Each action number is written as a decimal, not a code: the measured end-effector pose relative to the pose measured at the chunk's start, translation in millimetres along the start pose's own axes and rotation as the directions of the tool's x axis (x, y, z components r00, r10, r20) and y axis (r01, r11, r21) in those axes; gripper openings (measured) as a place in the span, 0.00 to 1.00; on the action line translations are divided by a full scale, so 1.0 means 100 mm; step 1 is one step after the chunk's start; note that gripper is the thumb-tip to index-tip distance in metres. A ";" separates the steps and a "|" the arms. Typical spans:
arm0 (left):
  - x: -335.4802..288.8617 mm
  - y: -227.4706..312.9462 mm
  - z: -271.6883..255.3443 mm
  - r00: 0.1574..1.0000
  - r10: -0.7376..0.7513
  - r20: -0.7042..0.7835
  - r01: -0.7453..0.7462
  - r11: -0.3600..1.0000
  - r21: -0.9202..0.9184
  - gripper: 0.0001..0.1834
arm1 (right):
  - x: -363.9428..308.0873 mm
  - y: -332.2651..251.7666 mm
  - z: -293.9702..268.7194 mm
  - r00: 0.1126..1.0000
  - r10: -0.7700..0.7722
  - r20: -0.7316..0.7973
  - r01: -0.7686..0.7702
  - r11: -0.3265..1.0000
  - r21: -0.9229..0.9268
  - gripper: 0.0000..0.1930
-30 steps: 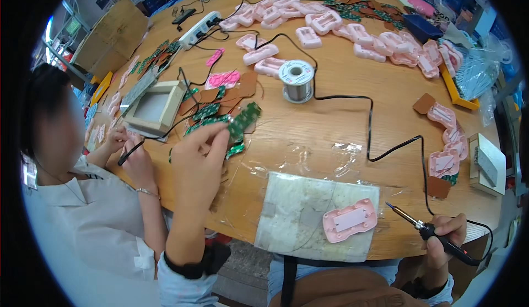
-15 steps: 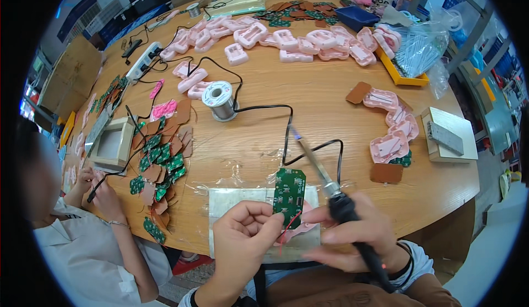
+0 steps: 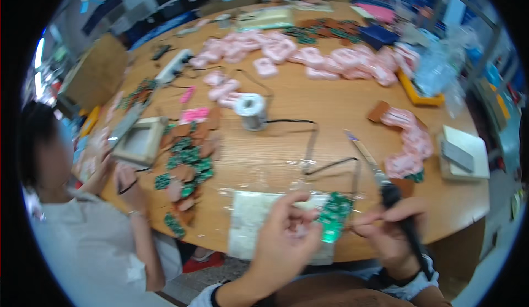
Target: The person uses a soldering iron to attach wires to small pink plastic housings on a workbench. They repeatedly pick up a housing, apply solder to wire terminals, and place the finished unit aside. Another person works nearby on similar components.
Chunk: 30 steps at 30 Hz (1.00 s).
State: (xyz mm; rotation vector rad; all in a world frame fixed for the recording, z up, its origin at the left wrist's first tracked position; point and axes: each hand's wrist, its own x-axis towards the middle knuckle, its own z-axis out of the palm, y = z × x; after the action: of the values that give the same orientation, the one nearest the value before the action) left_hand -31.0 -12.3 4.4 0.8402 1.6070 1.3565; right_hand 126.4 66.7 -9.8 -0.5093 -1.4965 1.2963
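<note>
My left hand (image 3: 284,238) pinches a green circuit board (image 3: 335,217) at its left edge, above a pale work pad (image 3: 250,224). Motion blur smears the board's parts. In my right hand (image 3: 394,235) is a soldering iron (image 3: 406,219) with a black handle, its metal tip pointing up and away from the board. The right thumb and fingertips come close to the board's right edge; whether they touch it or hold a wire there is too blurred to tell.
A solder spool (image 3: 250,111) stands mid-table, with a black cord (image 3: 314,142) near it. Green and brown boards (image 3: 190,158) lie left; pink plastic shells (image 3: 408,136) lie right and pink shells (image 3: 330,59) farther back. A co-worker (image 3: 99,224) sits at the left. A whitish block (image 3: 463,153) stands right.
My view has shifted, so the table things appear moved. The board has turned and tilted, now shining, and left the pad's middle for its right edge. The iron stays in my right hand.
</note>
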 end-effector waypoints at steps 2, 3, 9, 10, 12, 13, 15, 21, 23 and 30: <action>-0.03 0.07 0.01 0.826 0.559 0.075 -0.532 0.726 0.436 0.29 | -0.01 -0.03 -0.02 0.997 -0.002 -0.083 0.008 0.997 0.077 0.23; -0.04 0.10 0.07 0.798 0.589 0.129 -0.591 0.722 0.360 0.29 | -0.02 -0.03 -0.04 0.993 -0.042 -0.107 0.040 0.999 -0.021 0.23; -0.09 0.03 0.23 0.934 0.351 0.071 -0.349 0.936 -0.039 0.11 | -0.08 0.14 -0.19 0.978 -0.186 -0.098 0.152 0.948 -0.281 0.18; -0.08 0.00 0.22 0.916 0.397 0.058 -0.398 0.917 0.017 0.10 | -0.10 0.16 -0.20 0.978 -0.157 -0.137 0.119 0.960 -0.254 0.18; -0.08 -0.03 0.19 0.875 0.482 0.035 -0.482 0.866 0.131 0.09 | -0.11 0.18 -0.18 0.975 -0.180 -0.132 0.127 0.934 -0.334 0.18; -0.07 -0.03 0.18 0.852 0.524 0.018 -0.519 0.837 0.172 0.09 | -0.10 0.19 -0.15 0.972 -0.207 -0.111 0.150 0.910 -0.386 0.18; -0.06 -0.03 0.17 0.801 0.599 -0.011 -0.579 0.779 0.241 0.09 | -0.08 0.16 -0.09 0.964 -0.247 -0.095 0.188 0.892 -0.412 0.18; -0.05 -0.05 0.12 0.568 0.823 0.004 -0.675 0.463 0.574 0.11 | -0.05 0.00 0.06 0.979 -0.201 -0.024 0.171 0.885 -0.434 0.12; -0.05 -0.06 0.12 0.606 0.794 0.058 -0.650 0.451 0.612 0.09 | -0.01 -0.02 0.05 0.992 -0.122 0.032 0.124 0.900 -0.418 0.08; -0.02 0.00 0.07 0.956 0.289 0.053 -0.294 0.946 0.136 0.04 | 0.16 -0.06 -0.04 0.980 -0.023 0.199 0.053 0.988 -0.145 0.22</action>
State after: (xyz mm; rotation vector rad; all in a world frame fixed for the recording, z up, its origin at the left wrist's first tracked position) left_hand -23.4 -11.4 4.7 1.2197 1.6153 1.4326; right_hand 126.2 80.4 1.9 -0.4565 -1.7703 1.2383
